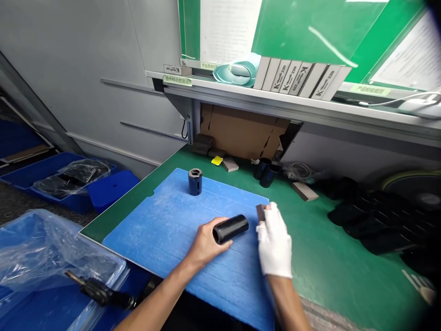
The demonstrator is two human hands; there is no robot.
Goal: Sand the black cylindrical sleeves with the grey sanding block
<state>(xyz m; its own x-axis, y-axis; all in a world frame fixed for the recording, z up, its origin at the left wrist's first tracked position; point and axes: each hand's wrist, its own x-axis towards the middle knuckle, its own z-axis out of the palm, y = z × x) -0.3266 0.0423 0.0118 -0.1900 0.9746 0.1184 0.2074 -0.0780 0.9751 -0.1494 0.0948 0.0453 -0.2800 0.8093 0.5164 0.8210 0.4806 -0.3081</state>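
While our bare left hand point(206, 243) is cupping a black cylinder point(230, 228) lying on its side, our white-gloved right hand point(274, 241) is pinching one small dark block point(261, 212) just beside the cylinder's end; both are working over a blue foam mat point(155, 220); one upright dark-blue sleeve point(195, 181) is standing behind them across open mat; two black cylinders point(265, 174) are standing beyond the mat's far edge.

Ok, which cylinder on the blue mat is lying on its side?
The black cylinder in the bare left hand; the other cylinder stands upright.
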